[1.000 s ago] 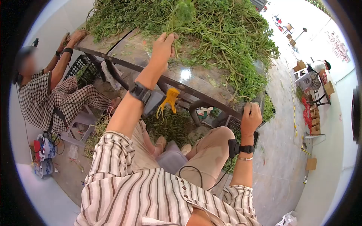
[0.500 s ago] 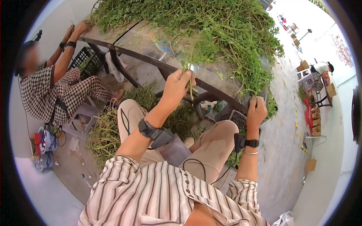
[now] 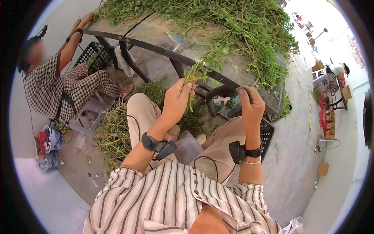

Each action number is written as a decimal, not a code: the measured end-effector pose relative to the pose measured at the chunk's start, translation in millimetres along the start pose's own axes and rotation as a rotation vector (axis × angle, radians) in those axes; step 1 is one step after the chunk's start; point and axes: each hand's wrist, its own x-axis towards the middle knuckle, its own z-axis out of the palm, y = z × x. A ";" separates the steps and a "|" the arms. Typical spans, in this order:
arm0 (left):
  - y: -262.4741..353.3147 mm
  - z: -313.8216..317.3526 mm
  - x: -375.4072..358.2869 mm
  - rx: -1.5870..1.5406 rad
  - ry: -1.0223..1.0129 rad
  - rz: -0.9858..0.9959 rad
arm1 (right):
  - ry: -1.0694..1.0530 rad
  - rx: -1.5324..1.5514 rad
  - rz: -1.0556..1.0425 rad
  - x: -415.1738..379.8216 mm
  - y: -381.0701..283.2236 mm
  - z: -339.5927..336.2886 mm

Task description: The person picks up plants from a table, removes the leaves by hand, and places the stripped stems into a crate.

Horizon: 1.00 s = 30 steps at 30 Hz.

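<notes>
inside the left hand (image 3: 176, 100), green stems (image 3: 198, 69) partly out of sight

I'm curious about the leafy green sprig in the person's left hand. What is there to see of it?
The sprig looks like fresh plant matter: slender, pale green stems with small green leaves. The left hand grips it between thumb and fingers. Cut or broken stem ends hang below the grip, while the leafy part slants up and rightward across the view of the table's dark edge. Whether its tips touch the table cannot be told.
</notes>
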 end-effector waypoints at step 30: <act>-4.2 3.5 -19.7 0.024 -0.145 -0.025 | -0.047 0.211 0.196 -19.1 -5.2 18.8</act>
